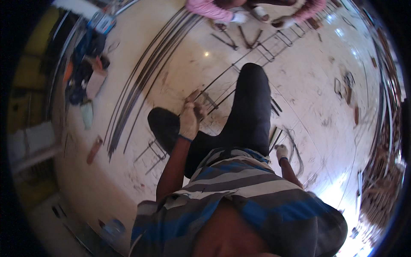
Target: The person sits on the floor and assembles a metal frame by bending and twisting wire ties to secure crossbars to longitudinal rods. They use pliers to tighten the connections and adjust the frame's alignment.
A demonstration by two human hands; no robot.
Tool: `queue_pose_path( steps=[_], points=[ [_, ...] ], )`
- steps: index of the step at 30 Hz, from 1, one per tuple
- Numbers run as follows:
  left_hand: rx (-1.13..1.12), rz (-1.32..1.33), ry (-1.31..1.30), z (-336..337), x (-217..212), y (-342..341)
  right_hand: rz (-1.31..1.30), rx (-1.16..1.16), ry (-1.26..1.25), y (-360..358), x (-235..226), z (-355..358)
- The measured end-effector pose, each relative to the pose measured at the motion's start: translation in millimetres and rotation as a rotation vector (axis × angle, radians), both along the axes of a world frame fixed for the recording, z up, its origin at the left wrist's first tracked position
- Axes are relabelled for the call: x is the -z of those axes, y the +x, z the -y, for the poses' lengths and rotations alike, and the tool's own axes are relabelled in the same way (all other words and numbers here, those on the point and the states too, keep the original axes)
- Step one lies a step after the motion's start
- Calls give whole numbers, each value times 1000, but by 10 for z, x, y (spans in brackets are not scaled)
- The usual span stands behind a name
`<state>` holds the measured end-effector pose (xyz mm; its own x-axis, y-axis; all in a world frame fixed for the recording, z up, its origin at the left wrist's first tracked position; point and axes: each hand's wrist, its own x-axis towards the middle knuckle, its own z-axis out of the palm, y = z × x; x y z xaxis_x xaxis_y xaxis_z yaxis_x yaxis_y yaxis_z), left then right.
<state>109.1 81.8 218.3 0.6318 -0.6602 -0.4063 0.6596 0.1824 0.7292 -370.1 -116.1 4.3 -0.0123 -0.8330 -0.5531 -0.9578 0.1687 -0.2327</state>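
At our nearer, pale-gloved left hand (189, 121), its grip too blurred to judge, we are viewing a ladder-like dark metal rod frame (234, 67), its long axis running diagonally forward-right.

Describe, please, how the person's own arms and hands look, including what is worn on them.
The left hand wears a pale glove with a blue wristband; the right hand wears a similar pale glove with a bluish edge. Whether the fingertips are covered is unclear. The visible forearms are bare; the shirt has grey, white and blue stripes.
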Motion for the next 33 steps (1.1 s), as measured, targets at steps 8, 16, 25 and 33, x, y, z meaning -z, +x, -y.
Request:
queue_pose_path(
  steps=[8, 16, 25, 33],
  points=[
    [-40, 9, -82, 140, 140, -146, 990, -299, -294, 2371, -2036, 620],
    [-9, 149, 25, 102, 25, -363, 767, -896, 528, 3440, -2752, -565],
    [-20, -63, -115, -235, 344, -711, 661, -781, 500, 3226, -2615, -612],
    [-312, -287, -370, -412, 390, -464, 768, -558, 919, 3219, -2616, -512]
  ],
)
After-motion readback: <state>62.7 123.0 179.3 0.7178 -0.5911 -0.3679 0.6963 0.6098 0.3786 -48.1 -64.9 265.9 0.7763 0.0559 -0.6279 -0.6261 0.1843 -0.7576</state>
